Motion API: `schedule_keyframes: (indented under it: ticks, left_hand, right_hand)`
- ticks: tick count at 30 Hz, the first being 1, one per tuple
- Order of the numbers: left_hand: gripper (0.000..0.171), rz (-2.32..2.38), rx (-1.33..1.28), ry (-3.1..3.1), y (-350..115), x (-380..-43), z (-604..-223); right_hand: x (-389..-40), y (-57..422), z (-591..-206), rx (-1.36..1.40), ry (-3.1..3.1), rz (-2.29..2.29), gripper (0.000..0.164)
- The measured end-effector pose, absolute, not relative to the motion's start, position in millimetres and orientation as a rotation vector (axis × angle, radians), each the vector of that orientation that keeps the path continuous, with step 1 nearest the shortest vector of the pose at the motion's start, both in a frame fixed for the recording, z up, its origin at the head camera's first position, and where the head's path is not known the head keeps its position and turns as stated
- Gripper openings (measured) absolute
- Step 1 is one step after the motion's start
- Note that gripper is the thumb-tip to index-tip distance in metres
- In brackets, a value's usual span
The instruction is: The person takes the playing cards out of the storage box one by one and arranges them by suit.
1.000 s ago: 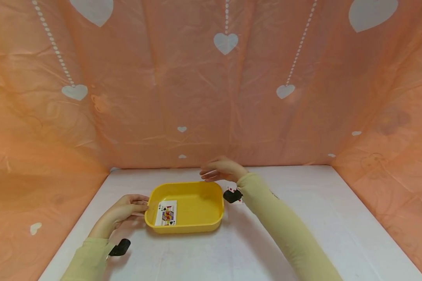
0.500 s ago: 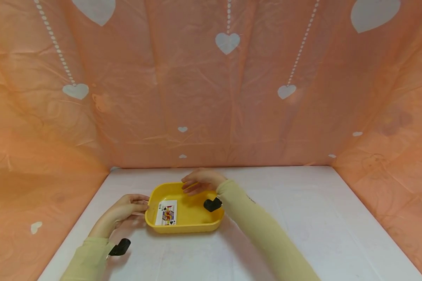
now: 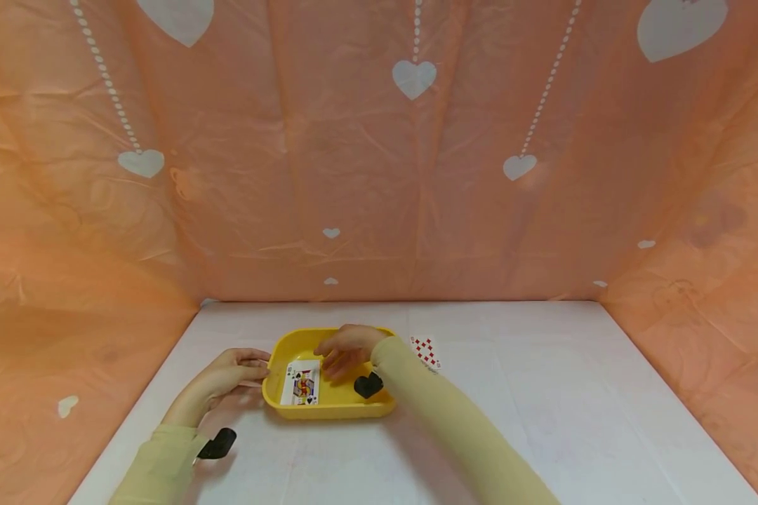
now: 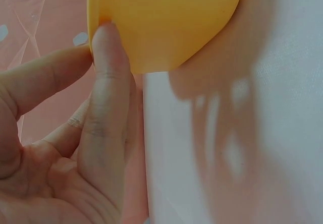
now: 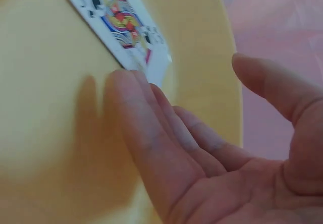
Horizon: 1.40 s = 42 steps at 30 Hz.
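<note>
A yellow tray (image 3: 335, 411) stands on the white table. My left hand (image 3: 230, 375) pinches its left rim, thumb on the outer wall, as the left wrist view shows up close. Inside, against the left end, lie playing cards (image 3: 304, 389), with a jack of spades (image 5: 123, 22) face up on top. My right hand (image 3: 350, 347) is over the inside of the tray, its fingers stretched out and the thumb apart. Its fingertips are near the edge of the cards in the right wrist view; whether they touch is unclear. Nothing shows between them.
A red diamonds playing card (image 3: 425, 351) lies face up on the table, just right of the tray and partly behind the right sleeve (image 3: 442, 407). Orange sheeting (image 3: 379, 175) with white hearts hangs behind and at both sides of the table (image 3: 575, 407).
My right hand has moved left and down from beyond the tray's right back corner to inside the tray, near the cards. The left hand has kept its grip on the rim.
</note>
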<state>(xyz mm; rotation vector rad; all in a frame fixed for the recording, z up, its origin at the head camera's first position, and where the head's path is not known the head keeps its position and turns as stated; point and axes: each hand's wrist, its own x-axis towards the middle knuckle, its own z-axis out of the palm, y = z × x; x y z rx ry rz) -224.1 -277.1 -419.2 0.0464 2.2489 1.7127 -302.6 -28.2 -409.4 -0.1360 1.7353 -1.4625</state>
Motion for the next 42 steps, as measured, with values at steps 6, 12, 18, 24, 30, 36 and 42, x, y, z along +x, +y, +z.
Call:
schedule_keyframes:
  ticks: [6, 12, 18, 24, 30, 36, 42]
  left_hand:
    - [0.042, 1.708, 0.042, 2.250, -277.0, -223.9, -419.8]
    - [0.043, 1.714, 0.035, 2.240, -277.0, -223.4, -419.9]
    - [0.044, 1.720, 0.063, 2.234, -278.3, -223.4, -420.3]
    - [0.043, 1.709, 0.020, 2.248, -277.2, -223.5, -419.9]
    - [0.043, 1.716, -0.010, 2.256, -275.7, -222.7, -419.8]
    - [0.042, 1.723, 0.018, 2.254, -276.5, -223.1, -419.9]
    - [0.044, 1.726, -0.005, 2.257, -274.7, -223.0, -419.8]
  right_hand:
    - [-296.7, -33.6, -415.1, -0.136, 1.765, -1.370, 0.037]
    - [-294.3, -38.0, -417.5, -0.128, 1.720, -1.366, 0.038]
    - [-296.4, -41.9, -421.7, -0.140, 1.656, -1.373, 0.035]
    - [-299.0, -44.4, -422.9, -0.097, 1.627, -1.374, 0.041]
    - [-299.4, -44.3, -420.7, -0.036, 1.635, -1.388, 0.048]
    - [-295.9, -42.4, -415.1, -0.002, 1.600, -1.424, 0.051]
    - [-294.9, -44.8, -419.4, 0.024, 1.597, -1.442, 0.050]
